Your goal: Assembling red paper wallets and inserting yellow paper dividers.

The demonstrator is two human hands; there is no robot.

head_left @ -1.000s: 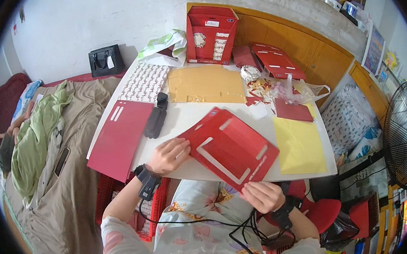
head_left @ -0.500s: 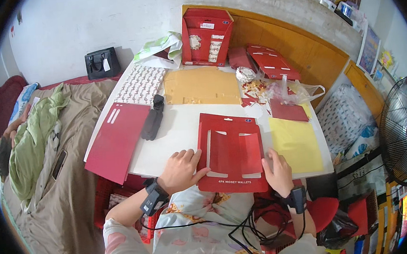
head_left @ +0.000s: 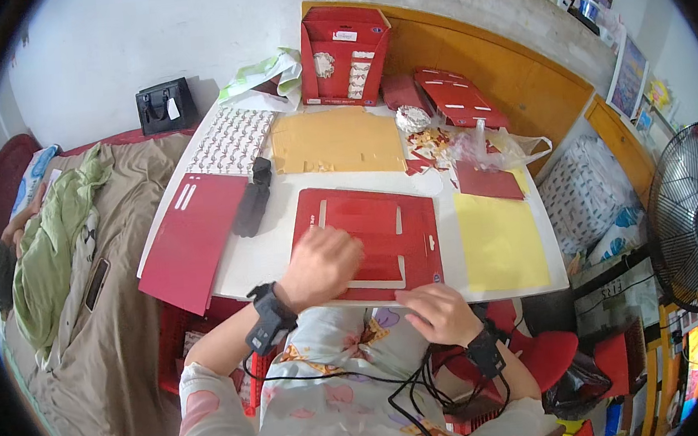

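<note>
A flat red card wallet display (head_left: 420, 249) lies sideways on the white table in front of me, its hang hole to the right. Pale cut slots frame two darker red panels on it. My left hand (head_left: 324, 261) is over its left part, fingers curled in; what they may hold is hidden. Close to its near right corner, my right hand (head_left: 440, 316) has its fingers stretched out and the thumb apart, at the table's front edge. Black devices are strapped round both wrists.
Left on the table are a dark red sheet (head_left: 191, 243), a dark grey cloth item (head_left: 252, 199) and a patterned sheet (head_left: 231, 142). Brown cardboard (head_left: 337, 141) lies behind, yellow paper (head_left: 501, 243) at right. A filled red box (head_left: 345, 58) stands at the back; a fan (head_left: 697, 219) is far right.
The red card display has turned a quarter clockwise, its hang-hole end from far side to right. My left hand moved onto it and curled; my right hand shifted left and nearer me.
</note>
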